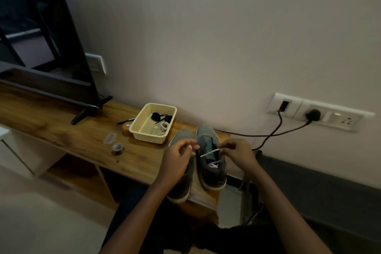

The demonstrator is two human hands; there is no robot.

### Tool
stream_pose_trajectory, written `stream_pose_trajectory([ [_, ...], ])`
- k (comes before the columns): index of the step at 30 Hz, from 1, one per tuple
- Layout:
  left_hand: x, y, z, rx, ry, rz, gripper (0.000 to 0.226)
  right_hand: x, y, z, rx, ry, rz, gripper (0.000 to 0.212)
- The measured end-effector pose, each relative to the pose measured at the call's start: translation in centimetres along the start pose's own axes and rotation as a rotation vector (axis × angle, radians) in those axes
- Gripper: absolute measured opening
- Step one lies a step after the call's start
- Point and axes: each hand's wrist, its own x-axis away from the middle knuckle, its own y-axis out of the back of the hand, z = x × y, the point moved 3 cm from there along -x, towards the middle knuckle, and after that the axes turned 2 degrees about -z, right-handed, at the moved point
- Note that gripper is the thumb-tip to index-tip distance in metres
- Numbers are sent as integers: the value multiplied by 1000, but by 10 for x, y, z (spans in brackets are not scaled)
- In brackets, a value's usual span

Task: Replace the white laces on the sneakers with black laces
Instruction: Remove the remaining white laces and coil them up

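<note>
Two grey fabric sneakers with pale soles stand side by side at the right end of the brown wooden tabletop (82,136), low in the middle of the frame. Their toes point at the person and poke out past the near edge. The right-hand sneaker (214,177) carries the thin white lace (209,153), crossed in the lower eyelets with one loose strand lifted above the tongue. The right hand (237,150) has its grip pinched on that strand. The left hand (181,150) has its grip closed on what looks like the other white end. This hand and its forearm cover most of the left-hand sneaker (182,137), so I cannot tell whether it has a lace.

The worry, to my eye, is the overhang. A sharp tug toward the person could drag the light sneaker off the near edge. A lace tip that snags in an eyelet would invite exactly that kind of tug.

Just behind the sneakers sits a cream woven plastic basket (144,130) holding coiled black laces (156,116) and a coiled white one (165,126). It is near enough to reach, and near enough to get knocked. Black cables (268,135) trail from the white wall socket plate (319,111) close to the tabletop's right end, leaving little room there. The freer space is toward the left, short of a small roll of tape (118,148).
</note>
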Motion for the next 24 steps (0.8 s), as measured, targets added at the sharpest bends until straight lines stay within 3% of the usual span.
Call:
stream_pose_trajectory([
  [7,28,-1,-41,33,13,164,35,50,39,54,-321,114,-52,23],
  [11,56,0,-57,61,47,228,26,82,46,69,-380,150,-51,20],
  [14,76,7,-63,229,178,256,20,100,45,68,-454,135,-66,17],
  [20,108,8,-68,620,546,572,29,128,24,61,-618,65,-16,19],
  [24,111,0,-72,793,557,517,20,144,4,52,-745,44,64,15],
])
